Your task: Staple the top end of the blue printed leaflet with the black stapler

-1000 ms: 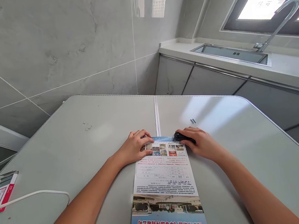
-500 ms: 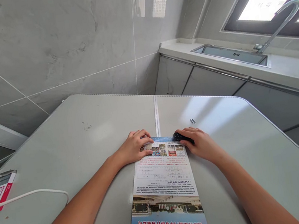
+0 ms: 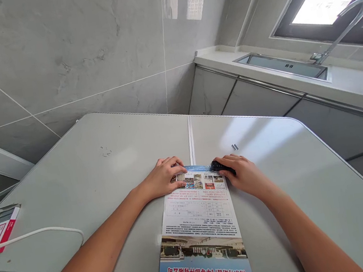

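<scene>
A printed flyer [image 3: 200, 215], upside down to me, with photos, a table and red lettering, lies on the table with its near end over the front edge. My left hand [image 3: 164, 178] holds its far left corner, thumb on top and fingers curled at the edge. At the far right corner, my right hand [image 3: 243, 173] is closed around a small black stapler [image 3: 218, 166]. The stapler's front end reaches over the flyer's far edge; whether its jaws are pressed together is hidden by my fingers.
Short staple strips [image 3: 235, 147] lie beyond my right hand, and loose staples [image 3: 106, 151] are scattered at the far left. A red and white box [image 3: 0, 231] and a white cable [image 3: 45, 230] are at the left. Behind are a tiled wall and a sink [image 3: 283, 66].
Both hands, the flyer and the stapler stay in place. Only the camera view has shifted very slightly.
</scene>
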### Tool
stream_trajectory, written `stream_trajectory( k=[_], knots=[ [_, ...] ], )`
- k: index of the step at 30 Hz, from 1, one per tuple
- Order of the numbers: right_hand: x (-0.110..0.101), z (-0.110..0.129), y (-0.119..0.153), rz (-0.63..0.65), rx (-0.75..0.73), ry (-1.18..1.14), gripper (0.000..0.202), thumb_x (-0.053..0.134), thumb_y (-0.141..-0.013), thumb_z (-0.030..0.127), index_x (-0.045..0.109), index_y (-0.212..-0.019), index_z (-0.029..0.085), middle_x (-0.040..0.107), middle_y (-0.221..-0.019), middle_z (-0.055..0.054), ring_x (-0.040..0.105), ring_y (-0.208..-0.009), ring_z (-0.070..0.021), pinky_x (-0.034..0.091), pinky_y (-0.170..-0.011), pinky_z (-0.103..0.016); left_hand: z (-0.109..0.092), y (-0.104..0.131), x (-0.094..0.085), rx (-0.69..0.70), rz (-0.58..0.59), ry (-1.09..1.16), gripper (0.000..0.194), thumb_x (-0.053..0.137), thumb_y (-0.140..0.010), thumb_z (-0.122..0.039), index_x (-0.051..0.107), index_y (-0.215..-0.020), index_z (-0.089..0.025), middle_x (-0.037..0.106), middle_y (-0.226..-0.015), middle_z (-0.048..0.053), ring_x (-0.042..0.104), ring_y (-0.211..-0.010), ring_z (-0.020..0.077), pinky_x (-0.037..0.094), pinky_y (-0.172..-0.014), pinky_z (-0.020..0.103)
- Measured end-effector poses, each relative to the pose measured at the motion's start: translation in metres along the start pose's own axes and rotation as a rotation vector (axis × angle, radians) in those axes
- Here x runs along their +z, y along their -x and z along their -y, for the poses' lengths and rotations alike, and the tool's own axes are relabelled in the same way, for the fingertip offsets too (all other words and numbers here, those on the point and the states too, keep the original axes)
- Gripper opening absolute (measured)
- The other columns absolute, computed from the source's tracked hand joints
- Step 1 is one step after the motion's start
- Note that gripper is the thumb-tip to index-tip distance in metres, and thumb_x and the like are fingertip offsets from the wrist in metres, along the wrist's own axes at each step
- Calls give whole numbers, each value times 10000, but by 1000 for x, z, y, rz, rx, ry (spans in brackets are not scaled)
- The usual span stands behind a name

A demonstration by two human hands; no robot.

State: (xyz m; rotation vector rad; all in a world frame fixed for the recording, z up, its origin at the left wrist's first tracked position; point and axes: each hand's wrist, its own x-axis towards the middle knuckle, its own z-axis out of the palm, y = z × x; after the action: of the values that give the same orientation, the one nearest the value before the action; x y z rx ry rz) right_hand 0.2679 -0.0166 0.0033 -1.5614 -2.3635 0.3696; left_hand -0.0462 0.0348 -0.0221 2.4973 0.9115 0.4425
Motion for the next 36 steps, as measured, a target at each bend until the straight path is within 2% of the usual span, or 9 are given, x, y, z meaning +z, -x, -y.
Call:
stream_trajectory(
  k=[5,10,14,17,19,24,27,32,36],
  knots=[
    [5,5,-3,-48,23,62,307,522,-924,169,684,-1158,282,626,-1109,-90,596,-997,-265,495,-799,-396,1,0,1,7,-7,5,312,774,-873,-351,720,-1171,-272,613,-1260,50,610,-1109,240,365,-1051,446],
    [14,10,-5,-95,22,212,320,521,-867,101,706,-1062,274,594,-1023,-99,549,-952,-275,446,-711,-385,3,-1,3,5,0,21,319,777,-868,-376,726,-1168,-281,613,-1253,46,615,-1087,237,353,-1055,451],
    [14,21,-7,-58,22,278,285,533,-849,59,677,-994,258,603,-1022,-98,541,-953,-265,418,-721,-376,3,0,2,-8,-2,27,304,775,-869,-371,730,-1154,-276,612,-1263,51,624,-1048,227,364,-1044,451],
    [15,31,-9,-16,58,357,291,552,-798,6,658,-952,230,611,-1054,-117,541,-994,-282,413,-745,-383,0,1,0,-4,-15,6,296,779,-867,-363,730,-1143,-268,617,-1252,62,619,-1079,242,373,-1045,460],
    [16,33,-8,-35,75,358,317,550,-777,-17,658,-956,222,616,-1068,-122,544,-1001,-286,419,-764,-385,-1,1,-2,-3,-16,2,312,783,-865,-362,722,-1155,-264,622,-1245,64,610,-1121,253,377,-1056,467],
    [13,13,-1,-160,54,43,342,530,-900,102,664,-1161,279,616,-1097,-84,584,-1012,-251,489,-824,-372,-2,1,-4,-12,-24,0,317,784,-864,-353,719,-1165,-279,618,-1258,62,604,-1134,249,382,-1083,485],
    [4,-7,6,-114,32,-115,339,560,-924,179,633,-1241,274,648,-1118,-75,613,-1014,-245,501,-866,-380,-1,1,-4,-9,-19,-6,322,769,-877,-372,715,-1182,-286,614,-1267,68,596,-1162,260,394,-1076,492],
    [-13,-34,15,-1,128,-160,196,604,-835,134,657,-985,248,707,-933,-22,643,-879,-225,460,-745,-312,2,0,-4,-11,-14,1,320,745,-897,-398,709,-1196,-292,607,-1280,70,587,-1183,265,399,-1080,493],
    [-18,-47,21,-73,299,-84,160,609,-779,109,636,-871,238,706,-859,-21,633,-784,-220,421,-653,-289,4,0,-4,-14,-10,5,317,736,-905,-412,706,-1197,-291,602,-1285,70,583,-1181,263,400,-1085,499]
  ],
)
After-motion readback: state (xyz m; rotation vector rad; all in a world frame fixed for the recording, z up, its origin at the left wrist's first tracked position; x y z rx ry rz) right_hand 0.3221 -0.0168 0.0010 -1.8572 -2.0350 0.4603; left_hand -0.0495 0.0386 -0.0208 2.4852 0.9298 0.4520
